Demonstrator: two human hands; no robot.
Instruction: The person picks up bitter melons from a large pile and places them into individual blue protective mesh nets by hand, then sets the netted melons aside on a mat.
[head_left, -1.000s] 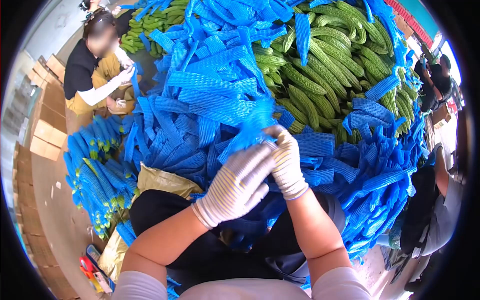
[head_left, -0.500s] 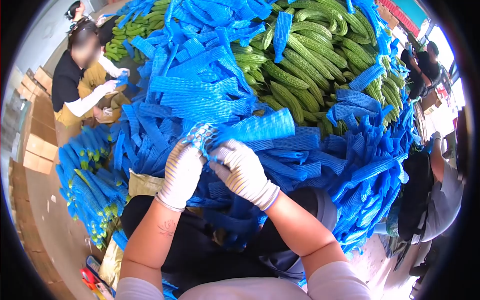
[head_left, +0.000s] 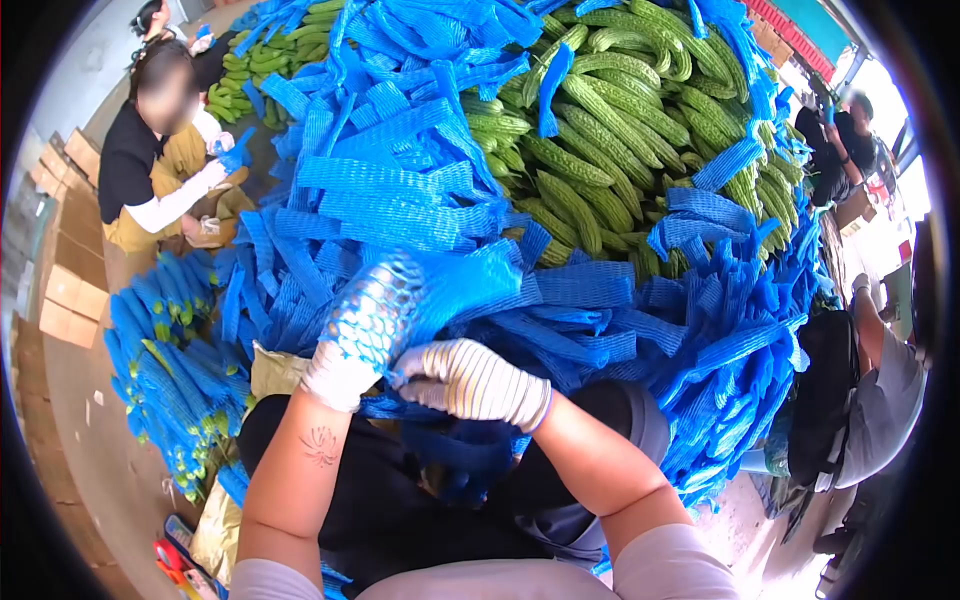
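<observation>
A blue foam net sleeve (head_left: 465,285) is pulled over my gloved left hand (head_left: 372,310), its mesh stretched across the back of the hand down toward the wrist. Through the mesh, the left fingers look stretched out, though their tips are hidden. My right hand (head_left: 475,383), in a striped white glove, pinches the sleeve's lower edge beside the left wrist. Loose blue net sleeves (head_left: 400,205) lie heaped just beyond both hands. Past them is a pile of green bitter melons (head_left: 600,150).
Bitter melons in blue sleeves (head_left: 175,345) are stacked at left. Cardboard boxes (head_left: 75,285) stand along the left wall. One person (head_left: 150,150) sits at upper left holding a blue sleeve; other people are at right. Red-handled scissors (head_left: 170,556) lie at lower left.
The sleeve has gone from bunched at my left fingertips to stretched over most of the left hand. My right hand has moved down and slightly left, toward the left wrist.
</observation>
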